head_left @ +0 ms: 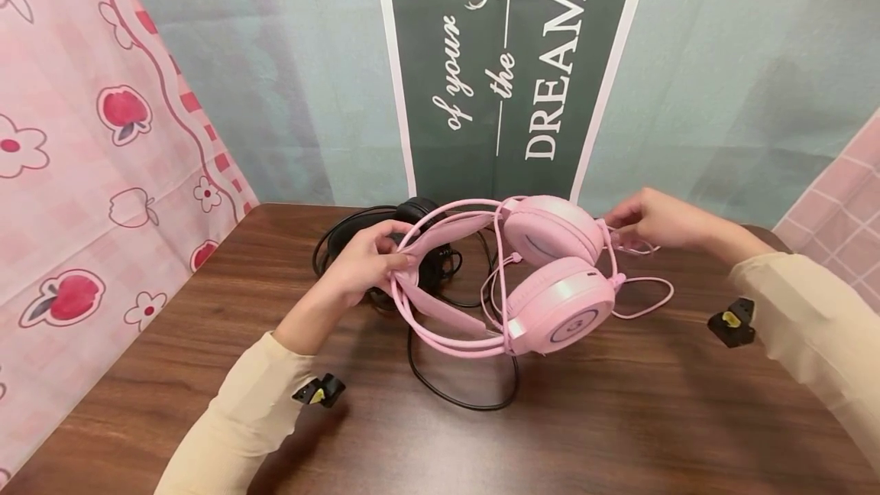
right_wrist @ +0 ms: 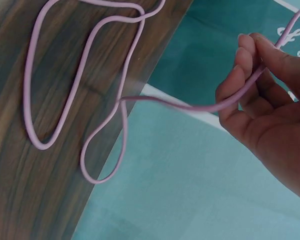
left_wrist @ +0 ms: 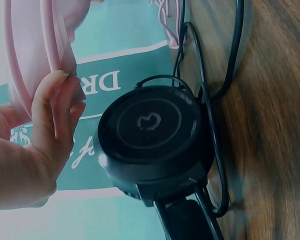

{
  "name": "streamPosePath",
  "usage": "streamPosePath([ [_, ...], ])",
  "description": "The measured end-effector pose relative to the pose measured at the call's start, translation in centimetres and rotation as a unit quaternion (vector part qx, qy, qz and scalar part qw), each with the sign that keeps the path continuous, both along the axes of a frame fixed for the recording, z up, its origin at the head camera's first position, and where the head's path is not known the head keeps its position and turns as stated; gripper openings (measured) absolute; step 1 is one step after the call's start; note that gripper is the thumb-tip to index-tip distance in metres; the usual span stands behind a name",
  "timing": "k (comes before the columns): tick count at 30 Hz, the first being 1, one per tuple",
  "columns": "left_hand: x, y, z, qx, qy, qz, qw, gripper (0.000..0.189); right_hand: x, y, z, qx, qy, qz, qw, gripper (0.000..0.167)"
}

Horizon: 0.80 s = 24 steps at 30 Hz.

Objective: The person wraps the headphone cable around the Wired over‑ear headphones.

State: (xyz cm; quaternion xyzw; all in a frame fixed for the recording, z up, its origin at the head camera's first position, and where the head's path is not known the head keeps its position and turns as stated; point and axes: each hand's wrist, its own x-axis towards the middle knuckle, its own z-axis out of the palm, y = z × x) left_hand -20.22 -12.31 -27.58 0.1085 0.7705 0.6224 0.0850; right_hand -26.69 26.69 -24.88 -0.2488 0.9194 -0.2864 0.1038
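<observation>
Pink over-ear headphones [head_left: 564, 304] are held above the table, lying sideways with the headband to the left and both ear cups to the right. My left hand [head_left: 367, 262] grips the headband at its top, thumb and fingers on either side. By the right side of the ear cups, my right hand [head_left: 653, 220] pinches the thin pink cable [right_wrist: 205, 107] between thumb and fingers. Part of that cable wraps around the headphones, and loops of it lie on the table. Black headphones [left_wrist: 150, 125] rest on the table behind and below my left hand, partly hidden in the head view.
The brown wooden table [head_left: 619, 418] spreads beneath everything. A black cable [head_left: 467, 406] loops over its middle. Behind stands a teal curtain [head_left: 309, 98] with a dark lettered panel [head_left: 447, 166]. A pink patterned cloth [head_left: 82, 197] hangs at the left, pink tile-patterned cloth [head_left: 842, 212] at the right.
</observation>
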Motion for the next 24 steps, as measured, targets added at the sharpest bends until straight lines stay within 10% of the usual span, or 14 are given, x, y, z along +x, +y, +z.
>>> streamPosePath([
  [12,-0.2,-0.9,0.5,0.036,-0.022,0.031,0.9987,0.045,0.3,1.5,-0.7,-0.053,-0.016,-0.022,0.9982,0.007],
  [24,-0.3,-1.2,0.9,0.065,-0.039,0.04,0.9964,0.044,0.5,2.1,-1.6,-0.057,-0.011,0.047,0.9972,0.012],
])
